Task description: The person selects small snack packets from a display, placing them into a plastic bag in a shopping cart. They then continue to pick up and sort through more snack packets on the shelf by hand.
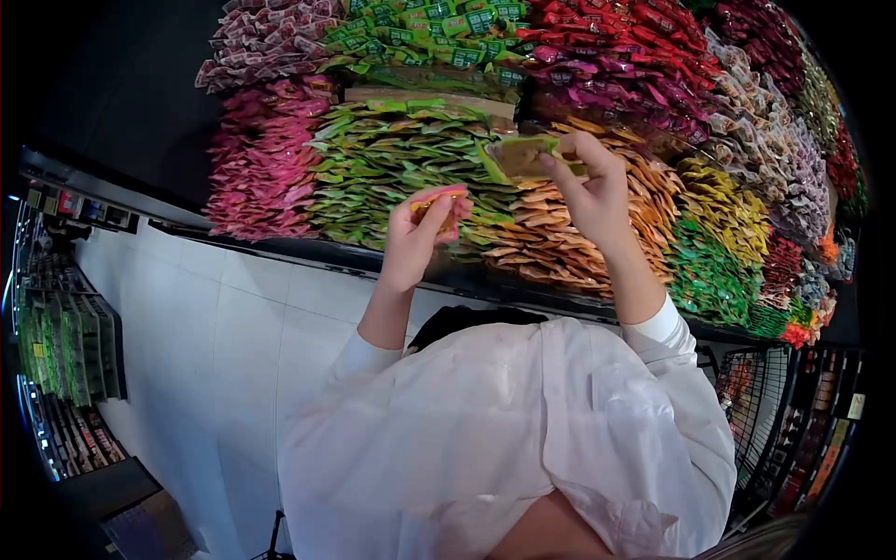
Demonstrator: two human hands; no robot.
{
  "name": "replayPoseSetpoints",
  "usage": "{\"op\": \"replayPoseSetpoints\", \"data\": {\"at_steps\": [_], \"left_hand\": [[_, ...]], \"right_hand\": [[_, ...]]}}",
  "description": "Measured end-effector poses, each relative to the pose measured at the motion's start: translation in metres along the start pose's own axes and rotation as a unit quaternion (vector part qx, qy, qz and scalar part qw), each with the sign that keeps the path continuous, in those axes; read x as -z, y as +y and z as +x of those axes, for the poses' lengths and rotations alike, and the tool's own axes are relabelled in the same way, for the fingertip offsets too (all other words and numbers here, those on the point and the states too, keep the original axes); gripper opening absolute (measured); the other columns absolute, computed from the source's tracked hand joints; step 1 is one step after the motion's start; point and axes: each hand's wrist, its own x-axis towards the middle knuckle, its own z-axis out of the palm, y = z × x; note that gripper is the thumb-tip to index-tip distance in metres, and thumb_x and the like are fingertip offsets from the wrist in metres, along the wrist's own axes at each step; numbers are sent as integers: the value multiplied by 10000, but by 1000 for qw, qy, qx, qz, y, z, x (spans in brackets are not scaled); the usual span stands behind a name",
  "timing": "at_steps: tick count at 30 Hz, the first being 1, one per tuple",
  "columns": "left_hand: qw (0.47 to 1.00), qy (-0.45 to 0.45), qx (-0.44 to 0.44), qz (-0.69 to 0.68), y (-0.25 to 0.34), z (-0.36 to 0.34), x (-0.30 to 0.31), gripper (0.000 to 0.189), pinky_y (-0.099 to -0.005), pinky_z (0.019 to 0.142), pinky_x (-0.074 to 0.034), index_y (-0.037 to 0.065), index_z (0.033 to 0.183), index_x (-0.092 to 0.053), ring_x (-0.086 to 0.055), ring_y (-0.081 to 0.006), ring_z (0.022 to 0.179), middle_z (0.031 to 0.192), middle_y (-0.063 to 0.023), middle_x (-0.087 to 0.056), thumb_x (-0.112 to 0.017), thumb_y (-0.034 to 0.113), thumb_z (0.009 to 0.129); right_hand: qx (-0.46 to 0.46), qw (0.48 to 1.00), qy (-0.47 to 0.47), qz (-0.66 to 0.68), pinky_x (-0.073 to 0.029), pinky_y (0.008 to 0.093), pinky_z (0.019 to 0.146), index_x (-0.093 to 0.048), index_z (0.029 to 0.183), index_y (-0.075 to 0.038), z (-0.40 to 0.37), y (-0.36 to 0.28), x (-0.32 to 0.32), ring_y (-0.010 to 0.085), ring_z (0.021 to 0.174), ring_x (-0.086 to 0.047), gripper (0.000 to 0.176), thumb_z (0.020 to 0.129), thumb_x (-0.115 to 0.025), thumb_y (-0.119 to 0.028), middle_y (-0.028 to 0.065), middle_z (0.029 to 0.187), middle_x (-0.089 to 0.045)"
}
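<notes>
My left hand (418,233) is closed on a small pink-edged snack packet (452,217), held in front of the display's near edge. Between the thumb and fingers of my right hand (594,187) is a flat green-edged snack packet (523,159) with a brownish middle. It is raised above the rows of packets and points to the left. Below it lie light green packets (392,168) in overlapping rows, and orange-brown packets (551,238) lie under my right hand. Some print on both held packets is too small to read.
Pink packets (266,168) fill the display's left side; red packets (625,37) and green packets (714,271) lie to the right. A cardboard divider (429,101) stands behind the light green rows. A black wire basket (751,392) is at right, shelves (70,345) at left.
</notes>
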Motion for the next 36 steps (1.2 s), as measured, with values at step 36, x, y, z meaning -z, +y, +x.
{"op": "replayPoseSetpoints", "data": {"at_steps": [36], "left_hand": [[942,-23,-120,311,-13,-5,86,184,-282,791,-493,92,1005,-699,-516,-184,1044,1315,-124,-467,-625,113,838]], "right_hand": [[247,927,35,-278,-399,422,855,-636,890,-104,36,21,-141,236,875,-550,248,664,-714,-39,12,815,-626]]}}
